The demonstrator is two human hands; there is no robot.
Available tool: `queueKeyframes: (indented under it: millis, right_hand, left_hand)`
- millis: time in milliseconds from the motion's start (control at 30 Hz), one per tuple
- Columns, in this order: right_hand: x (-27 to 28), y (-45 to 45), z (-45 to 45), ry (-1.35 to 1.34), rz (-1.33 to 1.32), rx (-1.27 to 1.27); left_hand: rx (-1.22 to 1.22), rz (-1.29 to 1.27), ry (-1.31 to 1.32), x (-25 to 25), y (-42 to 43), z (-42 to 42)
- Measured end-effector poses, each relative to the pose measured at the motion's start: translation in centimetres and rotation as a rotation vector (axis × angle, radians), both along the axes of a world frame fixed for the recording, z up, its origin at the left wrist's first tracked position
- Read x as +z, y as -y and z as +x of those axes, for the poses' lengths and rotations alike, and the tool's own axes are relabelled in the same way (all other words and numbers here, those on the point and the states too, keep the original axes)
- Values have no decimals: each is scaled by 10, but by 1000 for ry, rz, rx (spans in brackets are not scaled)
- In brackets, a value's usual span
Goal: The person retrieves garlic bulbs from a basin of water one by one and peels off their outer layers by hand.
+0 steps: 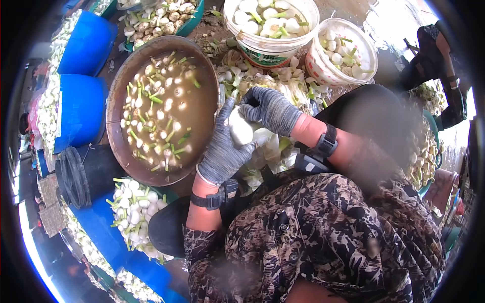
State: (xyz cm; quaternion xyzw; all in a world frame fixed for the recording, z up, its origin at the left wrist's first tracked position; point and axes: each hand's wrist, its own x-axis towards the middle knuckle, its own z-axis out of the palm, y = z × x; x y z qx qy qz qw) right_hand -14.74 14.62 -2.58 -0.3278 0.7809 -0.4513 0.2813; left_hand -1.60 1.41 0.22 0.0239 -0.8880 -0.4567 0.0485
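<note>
A large white bulb (240,127) rests in my gloved left hand (224,151), whose fingers wrap round its left side. My gloved right hand (270,109) is at the bulb's upper right with its fingers curled; whether something small is pinched in them cannot be made out. Both gloves are grey. Just left of my hands stands a wide round basin (115,108) of murky brown water, with many small bulbs with green stems floating in it. Pale peeled layers (273,146) lie beneath and beyond my hands.
Beyond my hands stand a white bucket (262,48) of large peeled bulbs and a smaller bucket (328,70) of bulbs. Blue tubs (83,108), a black bucket (76,177) and a heap of bulbs (136,212) are at the left. Another person's arm (444,55) shows at upper right.
</note>
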Motion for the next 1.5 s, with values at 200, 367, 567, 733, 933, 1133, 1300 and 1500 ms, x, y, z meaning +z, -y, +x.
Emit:
queueKeyframes:
  millis: [200, 367, 567, 733, 933, 1133, 1300, 1500]
  right_hand:
    - [19, -7, 8, -35, 12, 106]
    - [-9, -5, 4, 73, -86, -5]
    - [-14, -7, -7, 505, -104, -215]
    - [-58, -32, -46, -214, -152, -307]
    - [-74, -19, -57, -101, -36, -317]
    - [-12, -4, -13, -107, 500, 234]
    - [-9, 7, -12, -182, 473, 312]
    - [-8, 15, -11, -137, 494, 374]
  left_hand:
    - [40, 139, -55, -7, 8, -3]
    - [234, 434, 148, -36, 15, -1]
    - [189, 542, 24, -28, 2, -13]
    - [226, 1398, -46, -45, -4, -6]
    - [260, 1018, -151, -43, 27, -76]
    - [272, 640, -255, -10, 56, -144]
    - [880, -21, 309, -157, 206, -98]
    - [285, -703, 620, -341, 258, -32]
